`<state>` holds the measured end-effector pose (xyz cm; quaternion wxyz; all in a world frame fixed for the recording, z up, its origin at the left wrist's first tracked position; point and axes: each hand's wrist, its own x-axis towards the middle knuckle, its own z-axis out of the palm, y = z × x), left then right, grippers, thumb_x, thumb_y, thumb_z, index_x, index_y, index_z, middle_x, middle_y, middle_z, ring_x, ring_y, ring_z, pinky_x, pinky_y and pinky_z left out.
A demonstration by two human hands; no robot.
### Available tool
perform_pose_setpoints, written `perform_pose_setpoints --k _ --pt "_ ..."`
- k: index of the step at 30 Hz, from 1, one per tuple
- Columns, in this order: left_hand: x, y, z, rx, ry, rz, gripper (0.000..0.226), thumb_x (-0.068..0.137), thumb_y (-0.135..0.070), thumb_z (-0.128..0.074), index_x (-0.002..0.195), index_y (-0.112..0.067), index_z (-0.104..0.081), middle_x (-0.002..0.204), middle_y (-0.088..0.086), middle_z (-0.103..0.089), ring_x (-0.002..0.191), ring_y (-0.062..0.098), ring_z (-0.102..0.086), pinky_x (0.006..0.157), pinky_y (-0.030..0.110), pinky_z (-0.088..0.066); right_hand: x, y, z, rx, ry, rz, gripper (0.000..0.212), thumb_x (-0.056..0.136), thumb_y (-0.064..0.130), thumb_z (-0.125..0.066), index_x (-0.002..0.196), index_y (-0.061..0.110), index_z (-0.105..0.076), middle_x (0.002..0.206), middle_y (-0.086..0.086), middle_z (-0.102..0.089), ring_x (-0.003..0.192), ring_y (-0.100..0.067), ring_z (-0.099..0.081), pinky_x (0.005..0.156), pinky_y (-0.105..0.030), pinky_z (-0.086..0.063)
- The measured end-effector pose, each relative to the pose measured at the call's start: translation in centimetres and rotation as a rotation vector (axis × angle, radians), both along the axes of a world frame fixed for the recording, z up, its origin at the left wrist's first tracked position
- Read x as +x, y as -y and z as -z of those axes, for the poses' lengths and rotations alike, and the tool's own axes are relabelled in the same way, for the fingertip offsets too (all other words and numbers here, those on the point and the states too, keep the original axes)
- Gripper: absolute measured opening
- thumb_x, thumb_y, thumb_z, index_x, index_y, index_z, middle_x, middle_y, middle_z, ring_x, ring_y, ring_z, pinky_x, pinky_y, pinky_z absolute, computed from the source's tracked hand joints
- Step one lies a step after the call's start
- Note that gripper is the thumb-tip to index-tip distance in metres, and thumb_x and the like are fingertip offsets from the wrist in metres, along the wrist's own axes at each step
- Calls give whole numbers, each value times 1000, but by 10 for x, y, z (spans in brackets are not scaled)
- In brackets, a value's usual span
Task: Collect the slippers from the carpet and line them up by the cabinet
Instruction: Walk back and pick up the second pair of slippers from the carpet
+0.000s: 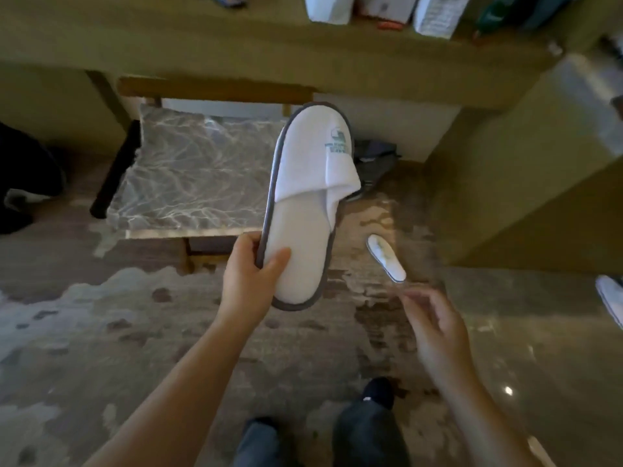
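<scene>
My left hand grips the heel edge of a white slipper with grey trim and a green logo, holding it up in the air, toe pointing away from me. A second white slipper lies on the patterned carpet to the right, close to the olive cabinet. My right hand hovers blurred below that slipper, fingers loosely spread, holding nothing. Part of a third white slipper shows at the right edge on the shiny floor.
A wooden chair with a marbled cushion stands under the desk straight ahead. Dark cloth lies beside the chair. Boxes and bottles sit on the desk top. A dark bag is at left. My legs show at the bottom.
</scene>
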<state>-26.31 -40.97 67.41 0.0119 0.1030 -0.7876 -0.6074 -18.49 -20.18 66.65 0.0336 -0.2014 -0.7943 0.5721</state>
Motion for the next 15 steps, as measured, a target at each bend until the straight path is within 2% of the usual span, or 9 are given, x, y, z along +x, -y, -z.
perform_pose_setpoints --k 2,4,6,10,15 --pt "-5 -48 -3 14 2 88 13 80 -20 -60 84 -25 -48 78 -12 -53 69 3 -52 43 8 -42 11 -37 1 -12 56 99 10 84 27 -55 81 36 -57 88 13 -61 86 -2 -58 74 -25 -48" --pt "-11 -96 -1 -1 3 156 15 81 -22 -59 79 -30 -47 78 -11 -54 70 4 -53 47 16 -42 17 -79 6 -17 57 180 10 84 27 -55 81 36 -56 88 13 -60 86 -4 -57 74 -28 -47" --pt "-19 -143 1 -24 0 182 12 81 -22 -59 86 -26 -48 79 -11 -53 71 4 -53 51 20 -38 15 -122 11 -35 57 225 10 85 24 -55 84 34 -57 89 12 -60 86 -5 -57 74 -28 -47" --pt "-30 -221 13 -39 39 150 17 82 -23 -58 93 -23 -46 81 -14 -52 73 4 -52 52 21 -39 -9 -207 18 30 37 201 7 85 19 -54 87 25 -57 81 14 -57 77 2 -53 60 -8 -42" --pt "-49 -268 34 -98 130 87 21 81 -25 -59 95 -24 -44 82 -14 -51 74 6 -52 52 22 -41 -72 -277 24 116 25 74 7 86 18 -52 90 23 -55 80 16 -54 76 3 -51 58 3 -38"
